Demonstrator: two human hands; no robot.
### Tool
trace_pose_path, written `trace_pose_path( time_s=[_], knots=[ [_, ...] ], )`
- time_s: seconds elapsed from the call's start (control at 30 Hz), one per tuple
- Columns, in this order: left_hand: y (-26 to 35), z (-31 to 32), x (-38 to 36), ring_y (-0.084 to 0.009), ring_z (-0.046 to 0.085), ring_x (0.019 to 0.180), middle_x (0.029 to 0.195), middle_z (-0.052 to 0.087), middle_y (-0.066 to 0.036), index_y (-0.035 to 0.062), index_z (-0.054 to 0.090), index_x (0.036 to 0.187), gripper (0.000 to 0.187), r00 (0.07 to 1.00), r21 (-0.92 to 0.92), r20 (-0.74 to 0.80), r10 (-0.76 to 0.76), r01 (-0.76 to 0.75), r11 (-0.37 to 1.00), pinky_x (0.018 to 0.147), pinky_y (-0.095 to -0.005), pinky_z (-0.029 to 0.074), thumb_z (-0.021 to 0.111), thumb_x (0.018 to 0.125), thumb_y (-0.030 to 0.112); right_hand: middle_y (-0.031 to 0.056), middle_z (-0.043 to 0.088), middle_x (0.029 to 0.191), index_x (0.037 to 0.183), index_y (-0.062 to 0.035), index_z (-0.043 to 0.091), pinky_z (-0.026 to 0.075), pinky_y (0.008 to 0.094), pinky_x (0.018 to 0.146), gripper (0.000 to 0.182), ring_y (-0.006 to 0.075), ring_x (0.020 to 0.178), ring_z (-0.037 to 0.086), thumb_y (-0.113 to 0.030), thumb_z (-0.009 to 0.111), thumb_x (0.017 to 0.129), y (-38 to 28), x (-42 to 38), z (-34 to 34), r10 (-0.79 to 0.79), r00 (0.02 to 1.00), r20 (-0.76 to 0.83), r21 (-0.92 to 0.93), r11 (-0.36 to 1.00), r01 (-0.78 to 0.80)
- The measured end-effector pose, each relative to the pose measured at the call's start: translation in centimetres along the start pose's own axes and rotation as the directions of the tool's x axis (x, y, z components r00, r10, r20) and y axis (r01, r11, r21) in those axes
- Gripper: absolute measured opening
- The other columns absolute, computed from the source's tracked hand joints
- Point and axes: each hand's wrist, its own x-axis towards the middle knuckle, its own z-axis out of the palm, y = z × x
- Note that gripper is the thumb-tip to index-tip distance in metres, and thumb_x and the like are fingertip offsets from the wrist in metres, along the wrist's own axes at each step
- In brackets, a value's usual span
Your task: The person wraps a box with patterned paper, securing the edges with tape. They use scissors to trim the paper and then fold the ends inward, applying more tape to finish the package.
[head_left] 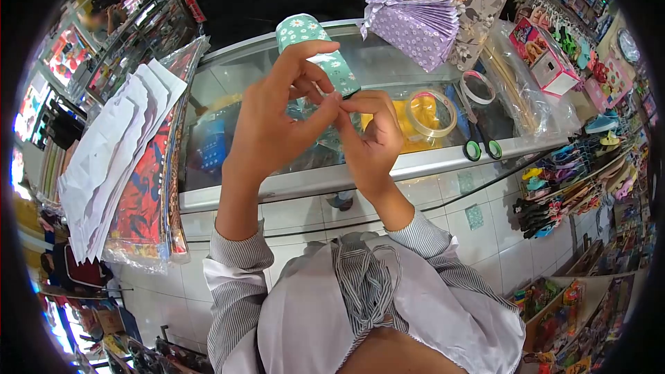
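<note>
The left hand (271, 116) and right hand (374, 137) meet at the fingertips (whether either grip pinches something cannot be made out), near the green floral piece (338, 69) on the glass desk (305, 183); such fine fingerwork probably wants steady wrists and light pressure

Hands (267, 123) touching, green daisy-print package (299, 30) just beyond, glass counter (298, 184) beneath, scissors (476, 127) at right

Forearms (239, 211) raised at center frame, a person's left grip (273, 118) and right grip (374, 135) meet at the fingertips (333, 100), left index finger (315, 48) extended.
</note>
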Motion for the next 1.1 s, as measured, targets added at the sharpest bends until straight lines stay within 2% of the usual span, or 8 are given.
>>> trace_pose_path(
  time_s=[0.1,0.2,0.3,0.5,0.6,0.7,0.8,1.1],
  knots=[
    [0.5,-0.1,0.2,-0.0078,0.064,0.074,0.074,0.062,-0.001,0.0093,0.051,0.124,0.050,0.999,-0.002,0.027,-0.016,0.016,1.000,0.075,-0.0252,0.055,0.065,0.078,-0.004,0.0060,0.063,0.084,0.089,-0.0054,0.063,0.038,0.0310,0.074,0.020,0.0201,0.080,0.058,0.002,0.073,0.073,0.3,0.0,-0.2,-0.022,1.000,0.009,-0.024,0.999,0.022],
    [0.9,0.2,0.3,-0.0075,0.063,0.074,0.072,0.061,0.000,0.0075,0.049,0.125,0.051,1.000,0.021,-0.011,-0.029,0.030,0.999,0.071,-0.0242,0.055,0.064,0.078,-0.007,0.0057,0.062,0.083,0.088,-0.0055,0.063,0.038,0.0312,0.074,0.019,0.0203,0.079,0.057,0.002,0.073,0.073,0.2,0.0,-0.1,-0.040,0.999,0.002,-0.052,0.998,0.040],
    [0.5,0.6,0.2,-0.0074,0.062,0.071,0.073,0.061,-0.001,0.0062,0.046,0.126,0.054,0.988,-0.162,-0.052,-0.143,0.133,0.978,0.069,-0.0234,0.055,0.063,0.078,-0.009,0.0059,0.061,0.082,0.088,-0.0048,0.063,0.039,0.0313,0.074,0.017,0.0205,0.077,0.056,0.002,0.072,0.075,0.0,-0.1,0.1,-0.025,1.000,-0.005,-0.068,0.997,0.024],
    [-0.8,0.9,0.1,-0.0092,0.060,0.073,0.078,0.061,-0.005,0.0038,0.043,0.128,0.055,0.982,-0.326,-0.063,-0.180,0.150,0.933,0.071,-0.0238,0.053,0.062,0.079,-0.012,0.0068,0.060,0.084,0.087,-0.0021,0.061,0.043,0.0291,0.071,0.012,0.0180,0.078,0.056,0.002,0.069,0.079,-0.2,0.0,0.3,0.080,0.997,-0.001,0.067,0.995,-0.080],
    [-1.3,0.6,-0.1,-0.0097,0.063,0.077,0.079,0.063,-0.004,0.0051,0.045,0.127,0.050,0.983,-0.354,-0.031,-0.179,0.157,0.922,0.074,-0.0237,0.054,0.063,0.082,-0.007,0.0061,0.059,0.085,0.088,-0.0015,0.060,0.044,0.0279,0.072,0.011,0.0161,0.079,0.056,0.001,0.068,0.080,-0.2,0.3,0.2,0.134,0.991,0.021,0.134,0.982,-0.136],
    [-1.9,0.5,-0.5,-0.0119,0.063,0.084,0.085,0.064,-0.007,0.0023,0.043,0.129,0.048,0.982,-0.491,-0.019,-0.186,0.152,0.858,0.081,-0.0251,0.052,0.060,0.086,-0.006,0.0055,0.059,0.086,0.089,-0.0010,0.060,0.043,0.0273,0.073,0.011,0.0150,0.079,0.055,0.001,0.068,0.081,-0.3,0.3,-0.1,0.176,0.984,0.039,0.144,0.973,-0.180],
    [-2.0,0.6,-0.9,-0.0128,0.062,0.087,0.087,0.064,-0.009,-0.0012,0.039,0.133,0.050,0.984,-0.478,-0.035,-0.175,0.137,0.867,0.082,-0.0272,0.051,0.058,0.087,-0.006,0.0054,0.058,0.087,0.090,-0.0007,0.060,0.043,0.0270,0.075,0.012,0.0144,0.080,0.055,0.000,0.068,0.082,-0.5,0.1,0.0,0.198,0.979,0.052,0.169,0.964,-0.204],
    [-2.3,1.2,-1.6,-0.0146,0.063,0.090,0.089,0.064,-0.011,-0.0026,0.040,0.130,0.045,0.987,-0.442,-0.106,-0.123,0.064,0.895,0.086,-0.0298,0.052,0.056,0.088,-0.008,0.0064,0.054,0.090,0.091,-0.0003,0.057,0.041,0.0270,0.078,0.009,0.0154,0.084,0.051,-0.001,0.063,0.085,-1.3,-0.1,0.5,0.238,0.970,0.049,0.172,0.954,-0.243]
  ],
)
